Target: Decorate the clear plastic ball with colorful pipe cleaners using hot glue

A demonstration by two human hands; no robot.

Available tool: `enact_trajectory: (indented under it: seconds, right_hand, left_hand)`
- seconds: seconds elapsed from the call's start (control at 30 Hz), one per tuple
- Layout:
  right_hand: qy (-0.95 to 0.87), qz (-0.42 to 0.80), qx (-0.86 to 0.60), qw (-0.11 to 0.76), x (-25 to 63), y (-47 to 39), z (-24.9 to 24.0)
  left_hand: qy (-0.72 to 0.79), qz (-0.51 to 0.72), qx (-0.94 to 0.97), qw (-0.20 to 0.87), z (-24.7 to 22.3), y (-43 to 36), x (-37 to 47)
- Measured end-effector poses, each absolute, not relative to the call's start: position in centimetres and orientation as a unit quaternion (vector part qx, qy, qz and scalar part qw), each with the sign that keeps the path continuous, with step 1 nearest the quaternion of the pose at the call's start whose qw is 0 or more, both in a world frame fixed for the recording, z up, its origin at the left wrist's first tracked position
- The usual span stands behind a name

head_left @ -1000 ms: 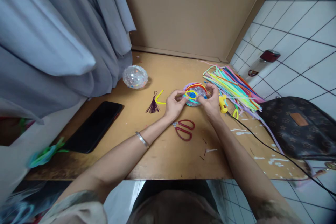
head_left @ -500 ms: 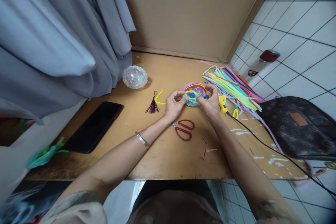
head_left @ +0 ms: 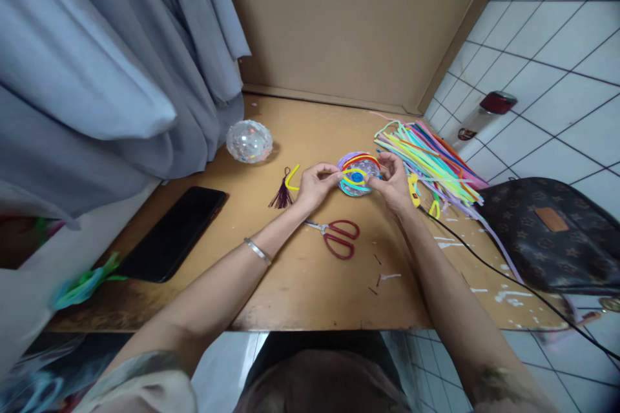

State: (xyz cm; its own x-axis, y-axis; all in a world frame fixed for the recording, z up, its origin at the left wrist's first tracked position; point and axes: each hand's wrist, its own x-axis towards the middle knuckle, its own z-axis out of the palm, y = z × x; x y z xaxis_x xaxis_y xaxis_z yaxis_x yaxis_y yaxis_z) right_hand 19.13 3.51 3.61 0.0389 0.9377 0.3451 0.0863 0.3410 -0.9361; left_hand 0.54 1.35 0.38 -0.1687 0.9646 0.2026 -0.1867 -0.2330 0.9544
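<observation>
My left hand (head_left: 317, 188) pinches the end of a yellow pipe cleaner (head_left: 352, 171) that curves over a clear ball-shaped piece (head_left: 359, 188) around a blue coil. Bands of purple, red, yellow and turquoise run round this piece. My right hand (head_left: 392, 186) grips its right side, thumb on the front, other fingers partly hidden behind it. Left of my left hand lie a bent yellow pipe cleaner (head_left: 291, 179) and a dark purple tassel (head_left: 281, 196). Red-handled scissors (head_left: 323, 228) rest below the hands, their blades partly covered by my left wrist.
A second clear ball (head_left: 249, 141) sits back left, above a black phone (head_left: 172, 235). Beyond my right hand are a yellow glue gun (head_left: 413, 191) with a black cord, a heap of pipe cleaners (head_left: 426, 158), a brown bag (head_left: 552, 245) and a bottle (head_left: 477, 121).
My left hand has shifted slightly left, away from the banded piece, with the yellow pipe cleaner still pinched. More of the scissors now shows. My right hand has moved a little right.
</observation>
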Motion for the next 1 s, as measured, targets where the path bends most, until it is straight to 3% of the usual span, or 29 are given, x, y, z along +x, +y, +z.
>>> enact_trajectory:
  seconds: [0.4, 1.0]
  right_hand:
    - [-0.591, 0.410, -0.425, 0.549, 19.8, 3.7, 3.8]
    - [-0.593, 0.395, -0.422, 0.561, 19.7, 3.9, 3.4]
  left_hand:
    - [0.309, 0.589, 0.482, 0.570, 0.2, 2.2, -0.4]
    - [0.327, 0.597, 0.470, 0.562, 0.1, 2.2, -0.6]
